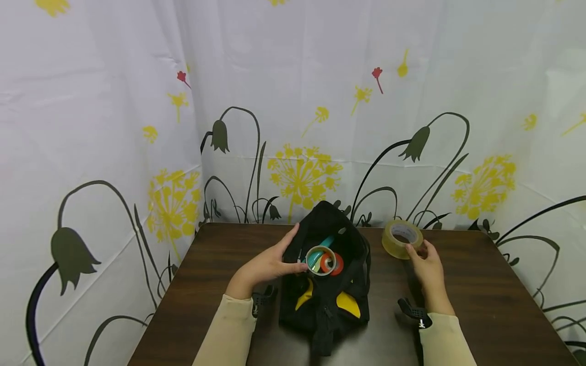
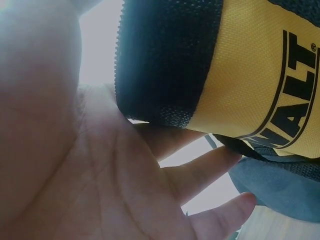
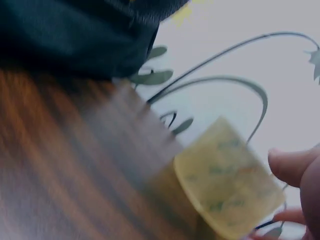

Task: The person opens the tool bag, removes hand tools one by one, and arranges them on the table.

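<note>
A black and yellow tool bag [image 1: 324,325] stands with its mouth gaping on the table. My left hand [image 1: 270,263] holds its left rim, thumb over the opening and fingers along the outside; the left wrist view shows the yellow panel [image 2: 245,70] with partial lettering. Inside the bag lie a pale tape ring [image 1: 308,262], a red-orange roll [image 1: 339,264] and a teal item [image 1: 327,241]. Right of the bag, my right hand [image 1: 428,269] pinches a roll of yellowish clear packing tape [image 1: 394,248] at its near right edge. The roll looks blurred in the right wrist view [image 3: 227,182].
The dark wooden table [image 1: 480,284] reaches back to a white curtain [image 1: 293,76] printed with flowers. Black wrist straps [image 1: 414,311] sit at both cuffs. The packing tape is close to the table's back edge.
</note>
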### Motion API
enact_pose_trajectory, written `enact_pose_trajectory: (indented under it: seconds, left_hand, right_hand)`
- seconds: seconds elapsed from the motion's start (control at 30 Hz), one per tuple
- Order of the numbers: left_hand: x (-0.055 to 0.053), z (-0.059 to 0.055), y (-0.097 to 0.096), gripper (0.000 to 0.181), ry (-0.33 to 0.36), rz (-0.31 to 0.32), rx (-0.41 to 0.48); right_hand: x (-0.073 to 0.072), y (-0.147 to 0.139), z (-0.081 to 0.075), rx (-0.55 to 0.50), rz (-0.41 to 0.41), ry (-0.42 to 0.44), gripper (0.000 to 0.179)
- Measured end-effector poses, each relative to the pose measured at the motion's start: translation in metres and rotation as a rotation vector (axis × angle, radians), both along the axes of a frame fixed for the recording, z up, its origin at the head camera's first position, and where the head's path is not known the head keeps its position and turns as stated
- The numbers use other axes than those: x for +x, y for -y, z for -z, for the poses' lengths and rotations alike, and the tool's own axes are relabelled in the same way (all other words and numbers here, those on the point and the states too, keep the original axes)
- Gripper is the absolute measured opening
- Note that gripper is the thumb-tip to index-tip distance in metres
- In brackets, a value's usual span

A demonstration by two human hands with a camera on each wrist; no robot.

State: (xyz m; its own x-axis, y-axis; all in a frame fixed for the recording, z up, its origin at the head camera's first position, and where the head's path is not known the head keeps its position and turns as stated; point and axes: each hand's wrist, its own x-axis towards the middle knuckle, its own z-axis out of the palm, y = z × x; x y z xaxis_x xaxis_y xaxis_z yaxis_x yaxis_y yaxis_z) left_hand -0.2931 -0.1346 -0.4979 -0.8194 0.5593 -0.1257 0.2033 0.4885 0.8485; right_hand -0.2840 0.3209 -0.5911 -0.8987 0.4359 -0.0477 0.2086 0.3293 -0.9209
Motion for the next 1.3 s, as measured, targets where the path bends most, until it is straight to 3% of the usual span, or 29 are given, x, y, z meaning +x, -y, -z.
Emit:
enact_pose_trajectory:
  seconds: [0.17,0.3,0.57,0.9,1.17,1.3]
  left_hand:
    - [0.001,-0.001,0.001,0.115,0.002,-0.007,-0.010]
    - [0.000,-0.002,0.000,0.115,0.002,-0.004,-0.007]
    - [0.001,0.000,0.002,0.117,0.002,0.006,-0.020]
    - [0.000,0.003,0.000,0.114,-0.007,-0.004,-0.005]
    - [0.000,0.004,-0.001,0.115,-0.008,0.011,-0.011]
    - [-0.002,0.003,-0.001,0.116,-0.011,0.013,-0.013]
  right_hand:
    - [0.003,0.003,-0.013,-0.014,0.091,0.023,0.083]
    - [0.006,0.006,-0.029,-0.047,0.134,-0.009,0.072]
    - [0.016,0.023,-0.067,-0.104,0.105,-0.086,0.054]
    - [0.042,0.069,-0.118,-0.128,-0.082,-0.211,0.044]
    - [0.070,0.127,-0.139,-0.085,-0.420,-0.347,0.032]
    - [0.075,0.141,-0.145,-0.121,-0.502,-0.347,0.029]
